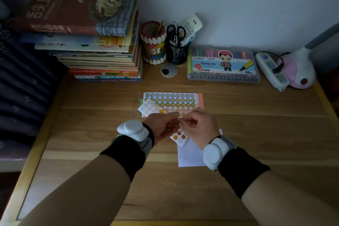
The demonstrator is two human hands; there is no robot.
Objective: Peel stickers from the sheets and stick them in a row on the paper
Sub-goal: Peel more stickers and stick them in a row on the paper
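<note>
Dim light. Left hand point(163, 126) and right hand point(197, 124) meet above wooden plank surface point(91, 124), fingers point(173, 115) pinched together; whatever they pinch too small to make out. Just beyond fingers: glossy sticker sheets point(170, 102), rows of round yellow stickers, count unclear. Beneath fingers: white paper point(190, 154), partly hidden, red stars, orange dot showing. Two white wrist devices point(133, 130).

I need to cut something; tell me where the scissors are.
In the head view, the scissors stand in the black mesh pen cup at the desk's back, beside the marker case.
</note>
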